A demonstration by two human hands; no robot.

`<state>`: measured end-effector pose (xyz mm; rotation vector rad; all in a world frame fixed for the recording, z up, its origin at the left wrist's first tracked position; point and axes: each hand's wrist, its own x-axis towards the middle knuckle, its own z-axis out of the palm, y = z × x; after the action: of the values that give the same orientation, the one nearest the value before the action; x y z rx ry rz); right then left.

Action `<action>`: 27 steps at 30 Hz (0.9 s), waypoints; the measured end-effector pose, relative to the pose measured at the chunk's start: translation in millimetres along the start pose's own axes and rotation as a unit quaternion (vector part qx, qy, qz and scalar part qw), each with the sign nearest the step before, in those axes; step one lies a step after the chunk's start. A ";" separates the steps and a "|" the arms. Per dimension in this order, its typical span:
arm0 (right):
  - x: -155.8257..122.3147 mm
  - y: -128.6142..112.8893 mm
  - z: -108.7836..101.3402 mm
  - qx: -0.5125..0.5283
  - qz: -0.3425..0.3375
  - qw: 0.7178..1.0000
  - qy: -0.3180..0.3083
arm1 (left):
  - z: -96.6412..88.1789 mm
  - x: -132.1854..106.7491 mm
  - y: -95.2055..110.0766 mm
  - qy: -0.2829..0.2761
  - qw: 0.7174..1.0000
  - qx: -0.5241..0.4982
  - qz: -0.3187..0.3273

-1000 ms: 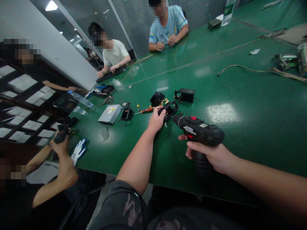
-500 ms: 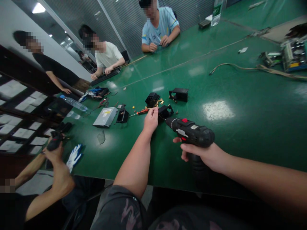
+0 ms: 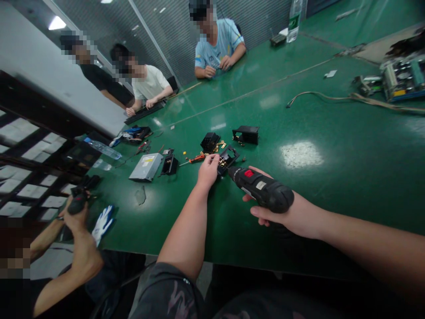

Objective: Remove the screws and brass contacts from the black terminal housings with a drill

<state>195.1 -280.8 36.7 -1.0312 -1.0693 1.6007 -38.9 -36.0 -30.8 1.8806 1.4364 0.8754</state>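
Observation:
My right hand point(image 3: 285, 212) grips a black cordless drill point(image 3: 260, 189) with a red switch; its bit points at a small black plastic housing point(image 3: 228, 158) on the green table point(image 3: 332, 186). My left hand point(image 3: 207, 170) is closed on the left side of that housing and holds it down. Brass-coloured metal bits show inside and around the housing.
Two more black housings point(image 3: 246, 134) point(image 3: 210, 141), an orange-handled screwdriver point(image 3: 195, 158), a grey drive unit point(image 3: 146, 166), and a cable point(image 3: 332, 95) lie on the table. A co-worker's hands point(image 3: 78, 208) hold a black tool at the left edge. Other people sit at the far side.
The drill has tilted over, and its tip has come down against the black housing. My left hand has stayed on the housing. The camera view has shifted a little.

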 end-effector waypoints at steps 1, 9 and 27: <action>-0.7 -1.3 -3.4 -0.023 -0.003 1.000 -0.006 | -0.3 -0.9 1.3 -0.005 1.000 -0.009 -0.008; -1.6 -11.5 -13.7 -0.075 -0.002 0.997 -0.024 | 6.1 -2.7 6.6 -0.006 1.000 -0.027 -0.004; 12.2 -9.9 -14.1 -0.022 -0.016 0.999 -0.022 | 2.7 -0.9 4.7 0.027 0.998 -0.052 -0.004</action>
<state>208.1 -264.6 40.6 -1.0057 -1.1495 1.5873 -34.2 -38.1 -28.8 1.7864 1.4010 0.9851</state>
